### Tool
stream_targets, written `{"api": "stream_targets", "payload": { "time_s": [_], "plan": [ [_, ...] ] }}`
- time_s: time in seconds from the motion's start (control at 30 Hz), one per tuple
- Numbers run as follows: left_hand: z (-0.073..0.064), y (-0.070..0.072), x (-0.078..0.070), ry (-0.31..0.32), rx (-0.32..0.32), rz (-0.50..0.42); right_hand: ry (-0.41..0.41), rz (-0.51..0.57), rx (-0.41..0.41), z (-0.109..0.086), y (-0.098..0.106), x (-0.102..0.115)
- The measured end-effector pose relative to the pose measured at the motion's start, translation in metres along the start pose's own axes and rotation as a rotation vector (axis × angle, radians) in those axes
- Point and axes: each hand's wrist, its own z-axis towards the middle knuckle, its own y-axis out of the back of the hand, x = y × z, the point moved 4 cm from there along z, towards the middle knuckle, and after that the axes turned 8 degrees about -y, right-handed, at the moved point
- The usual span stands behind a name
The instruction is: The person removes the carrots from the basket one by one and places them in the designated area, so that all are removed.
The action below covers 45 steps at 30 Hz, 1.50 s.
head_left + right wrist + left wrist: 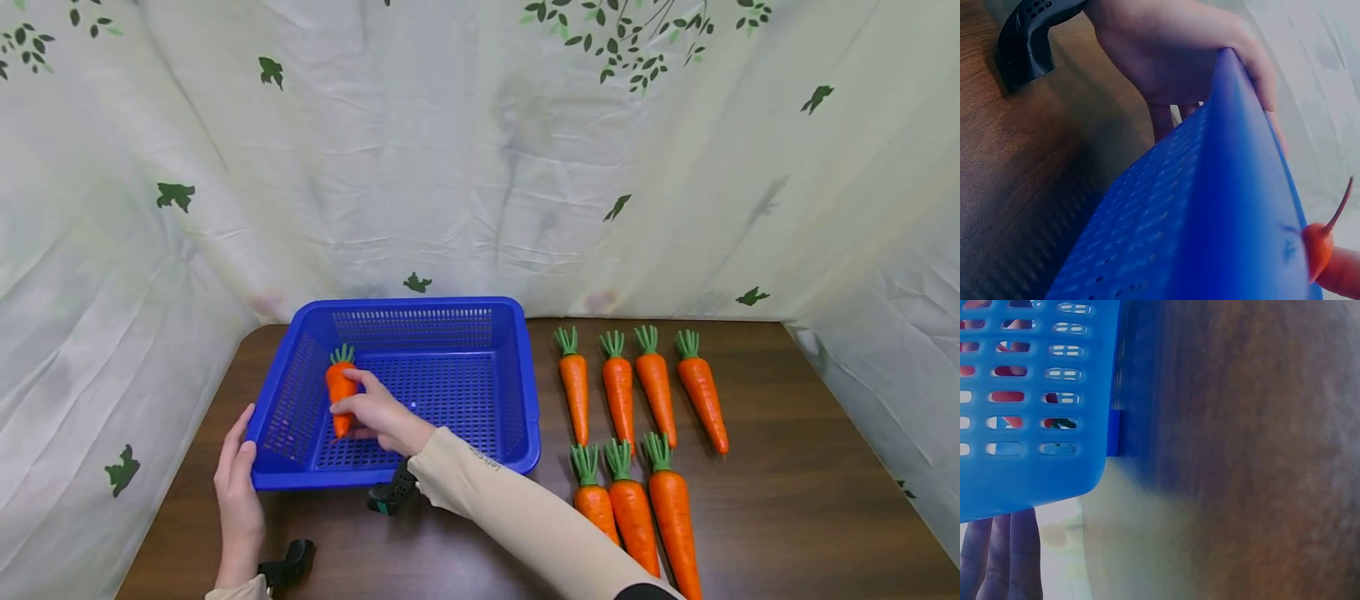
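In the head view, my right hand [378, 412] pinches an orange carrot [341, 387] with green stalks, inside the left part of a blue plastic basket [390, 477]. The stalks point to the back, and I cannot tell whether the carrot touches the basket floor. The carrot's thin tip [1317, 247] shows past the rim in the right wrist view. At the basket's front left corner, my left hand [242, 492] holds the rim between thumb and fingers. Straight fingers [1022, 556] lie along the outer wall in the left wrist view.
Right of the basket, several carrots [618, 387] lie in a back row on the brown table [810, 483]. Three more carrots [675, 521] lie in front, partly hidden by the right sleeve [517, 512]. A leaf-patterned curtain [450, 150] encloses the table's back and sides.
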Motion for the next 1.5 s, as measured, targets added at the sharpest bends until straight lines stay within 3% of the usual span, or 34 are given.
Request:
{"api": "stream_targets", "payload": {
  "time_s": [0.17,0.4,0.6,1.17,1.5],
  "plan": [
    [0.001,0.0,0.0,0.002,-0.003,-0.001,0.0,0.032,0.026,-0.006,0.007,0.001],
    [0.001,0.0,-0.002,-0.008,-0.012,0.002,0.026,0.1,0.192,-0.027,0.022,0.012],
    [0.001,0.0,-0.003,-0.009,-0.014,0.0,0.074,0.089,0.275,-0.049,0.039,0.02],
    [0.003,-0.001,-0.003,-0.021,-0.009,-0.025,0.166,0.142,0.405,-0.093,0.087,0.031],
    [0.003,-0.001,-0.001,-0.039,-0.022,-0.043,0.209,0.09,0.383,-0.111,0.114,0.029]
  ]
}}
